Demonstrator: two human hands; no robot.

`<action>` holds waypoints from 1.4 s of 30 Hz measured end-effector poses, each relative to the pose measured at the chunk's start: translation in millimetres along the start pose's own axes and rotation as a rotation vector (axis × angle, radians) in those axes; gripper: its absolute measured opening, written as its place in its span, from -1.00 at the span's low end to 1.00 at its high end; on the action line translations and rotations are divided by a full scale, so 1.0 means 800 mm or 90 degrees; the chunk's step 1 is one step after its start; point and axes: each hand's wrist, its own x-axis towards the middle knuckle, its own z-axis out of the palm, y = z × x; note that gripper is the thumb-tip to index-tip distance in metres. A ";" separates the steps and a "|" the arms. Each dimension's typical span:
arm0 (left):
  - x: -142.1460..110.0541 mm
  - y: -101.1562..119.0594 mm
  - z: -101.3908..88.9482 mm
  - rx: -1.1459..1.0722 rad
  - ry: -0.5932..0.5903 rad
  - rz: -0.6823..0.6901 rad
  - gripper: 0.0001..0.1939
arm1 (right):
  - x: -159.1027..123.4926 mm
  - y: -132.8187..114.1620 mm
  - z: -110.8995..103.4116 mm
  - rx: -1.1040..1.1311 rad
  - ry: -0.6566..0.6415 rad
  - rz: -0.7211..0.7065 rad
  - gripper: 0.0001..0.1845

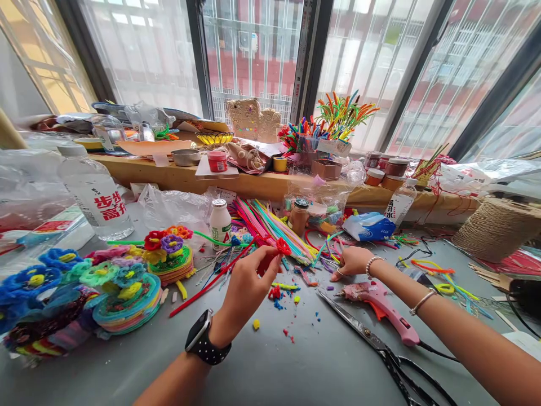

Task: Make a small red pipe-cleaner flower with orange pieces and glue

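Note:
My left hand [249, 285], with a black watch on the wrist, pinches a small red coiled pipe cleaner piece [282, 246] between thumb and fingers; a long red pipe cleaner [207, 285] trails from it toward the lower left. My right hand [353, 260], with bead and metal bracelets on the wrist, reaches into the loose pipe cleaners [274, 225] spread on the grey table [274, 361]; its fingers are curled down among them and what they hold is hidden. A pink glue gun [380, 301] lies just under my right forearm.
Black scissors [380, 349] lie near the front right. Stacks of pipe-cleaner flowers [127, 287] fill the left side. A water bottle [95, 194], a small white bottle [220, 224], a jar [299, 216], a twine spool [496, 228] and a cluttered wooden sill [253, 183] stand behind.

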 end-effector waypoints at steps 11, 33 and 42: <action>0.000 -0.002 -0.002 -0.011 0.008 0.002 -0.78 | 0.001 0.006 0.001 0.059 -0.027 -0.031 -0.36; 0.000 0.000 -0.002 0.005 0.025 0.011 -0.80 | -0.004 0.005 -0.004 0.106 0.032 -0.166 -0.66; 0.001 -0.002 0.001 0.017 0.016 0.014 -0.80 | -0.004 0.013 -0.001 0.134 0.036 -0.124 -0.47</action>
